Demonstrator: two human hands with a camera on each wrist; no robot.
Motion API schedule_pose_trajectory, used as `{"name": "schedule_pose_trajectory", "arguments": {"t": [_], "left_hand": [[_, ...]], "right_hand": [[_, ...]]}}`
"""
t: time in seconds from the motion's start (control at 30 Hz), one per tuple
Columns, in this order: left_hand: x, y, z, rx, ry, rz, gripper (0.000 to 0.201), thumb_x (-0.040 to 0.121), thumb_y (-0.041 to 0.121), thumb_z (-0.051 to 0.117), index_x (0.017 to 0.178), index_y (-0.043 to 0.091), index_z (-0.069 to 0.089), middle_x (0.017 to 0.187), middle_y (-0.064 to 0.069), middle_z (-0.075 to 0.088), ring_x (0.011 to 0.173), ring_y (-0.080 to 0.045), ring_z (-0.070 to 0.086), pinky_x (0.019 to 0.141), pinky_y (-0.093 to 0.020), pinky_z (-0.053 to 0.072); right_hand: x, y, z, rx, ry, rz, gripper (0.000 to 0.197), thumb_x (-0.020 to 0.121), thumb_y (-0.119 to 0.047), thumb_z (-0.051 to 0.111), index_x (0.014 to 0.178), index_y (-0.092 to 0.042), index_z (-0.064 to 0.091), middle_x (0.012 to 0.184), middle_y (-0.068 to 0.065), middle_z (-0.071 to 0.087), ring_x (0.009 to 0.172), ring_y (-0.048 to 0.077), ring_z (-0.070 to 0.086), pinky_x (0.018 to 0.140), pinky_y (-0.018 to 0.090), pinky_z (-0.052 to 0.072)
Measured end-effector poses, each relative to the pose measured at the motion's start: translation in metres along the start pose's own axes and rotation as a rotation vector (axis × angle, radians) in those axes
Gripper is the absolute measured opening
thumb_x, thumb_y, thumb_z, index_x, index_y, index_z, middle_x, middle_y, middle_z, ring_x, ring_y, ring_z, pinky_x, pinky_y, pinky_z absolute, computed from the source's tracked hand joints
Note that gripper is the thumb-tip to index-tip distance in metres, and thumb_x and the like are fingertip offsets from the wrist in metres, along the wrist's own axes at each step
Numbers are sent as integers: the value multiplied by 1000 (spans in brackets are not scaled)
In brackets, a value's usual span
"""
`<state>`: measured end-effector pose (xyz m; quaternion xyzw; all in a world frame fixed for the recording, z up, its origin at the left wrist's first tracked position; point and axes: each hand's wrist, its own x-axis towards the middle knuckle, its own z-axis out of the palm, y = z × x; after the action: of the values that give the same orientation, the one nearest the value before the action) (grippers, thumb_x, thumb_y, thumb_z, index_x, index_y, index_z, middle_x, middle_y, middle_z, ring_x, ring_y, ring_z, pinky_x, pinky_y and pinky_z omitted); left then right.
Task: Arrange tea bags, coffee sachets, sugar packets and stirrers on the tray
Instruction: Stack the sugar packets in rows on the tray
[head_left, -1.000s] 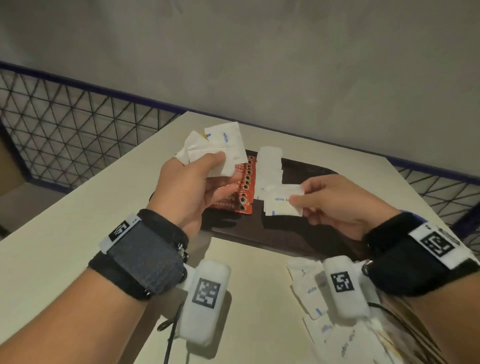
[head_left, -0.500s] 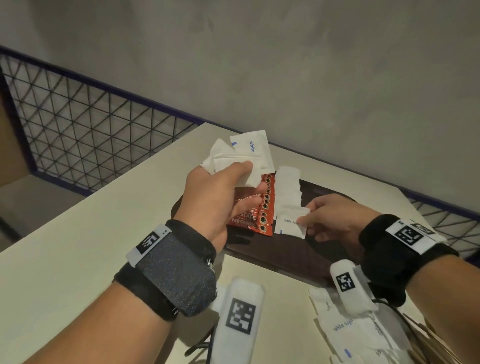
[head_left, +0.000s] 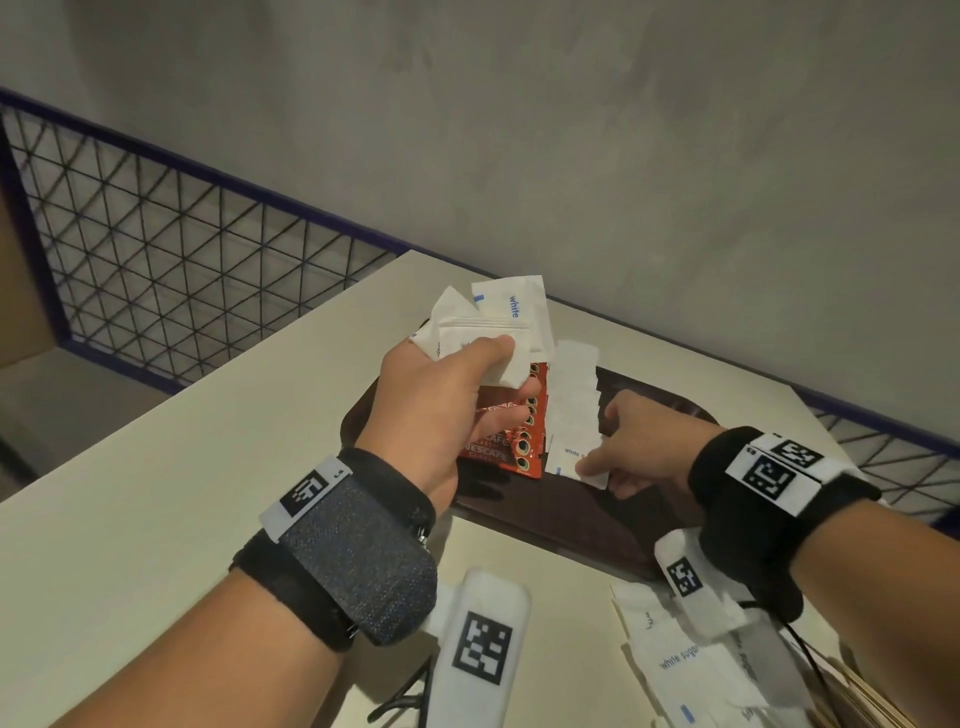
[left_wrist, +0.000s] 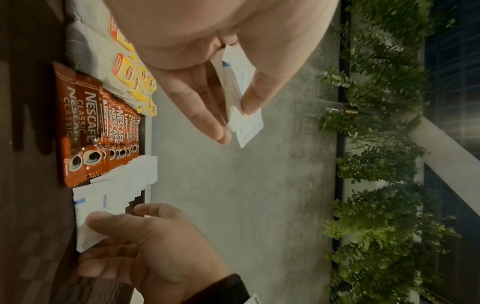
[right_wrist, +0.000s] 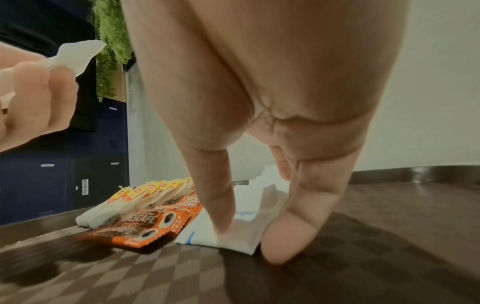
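Your left hand (head_left: 431, 410) pinches a fan of packets (head_left: 493, 327) upright above the tray (head_left: 571, 525), while your right hand (head_left: 649, 452) pinches one packet (head_left: 569, 457) lying flat at the near end of the row (head_left: 571, 384), long axis crosswise, blue-marked end just beside the sachets (head_left: 519, 447).

Matt paper sugar pkts (head_left: 571, 410), glossy coffee sachets (left_wrist: 85, 123), checker-textured tray (right_wrist: 389, 257) w/ shiny rim, smooth matt table (head_left: 182, 467).
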<state>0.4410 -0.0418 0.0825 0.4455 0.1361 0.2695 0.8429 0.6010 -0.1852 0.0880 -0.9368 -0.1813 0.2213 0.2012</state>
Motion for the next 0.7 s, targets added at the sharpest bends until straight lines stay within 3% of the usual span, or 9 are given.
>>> {"name": "schedule_pose_trajectory", "arguments": {"t": [0.1, 0.23, 0.43, 0.57, 0.7], "left_hand": [[0, 0, 0, -1, -13, 1, 28, 96, 15, 69, 123, 18, 64, 111, -9, 77, 86, -25, 79, 62, -30, 61], [2, 1, -1, -10, -16, 5, 28, 96, 14, 69, 123, 17, 65, 111, -10, 77, 87, -27, 79, 62, -30, 61], [3, 2, -1, -47, -17, 0, 29, 95, 13, 70, 124, 15, 64, 112, -12, 77, 86, -27, 79, 60, -28, 61], [3, 1, -1, -30, -32, -8, 29, 95, 14, 70, 124, 16, 65, 114, -11, 76, 86, -27, 79, 64, -31, 63], [0, 0, 1, 23, -82, -44, 34, 94, 15, 71, 128, 15, 64, 114, -12, 76, 85, -27, 79, 65, -32, 63]], "right_hand": [[7, -1, 1, -3, 10, 30, 58, 85, -13, 82, 123, -17, 39, 108, 10, 66, 72, 24, 73, 59, 27, 60], [15, -2, 3, -25, 7, 9, 62, 83, -15, 83, 131, -13, 44, 111, 9, 68, 72, 25, 76, 58, 27, 60], [11, -7, 5, -30, 2, -10, 44, 87, -11, 79, 121, -15, 51, 102, 5, 68, 72, 24, 74, 55, 24, 58], [8, -8, 5, -34, -15, -25, 36, 90, -12, 77, 114, -19, 52, 104, 4, 67, 76, 24, 73, 57, 24, 59], [3, -11, -2, -21, 22, 44, 28, 90, -25, 77, 106, -14, 57, 105, 8, 67, 70, 21, 74, 52, 21, 55]]}}
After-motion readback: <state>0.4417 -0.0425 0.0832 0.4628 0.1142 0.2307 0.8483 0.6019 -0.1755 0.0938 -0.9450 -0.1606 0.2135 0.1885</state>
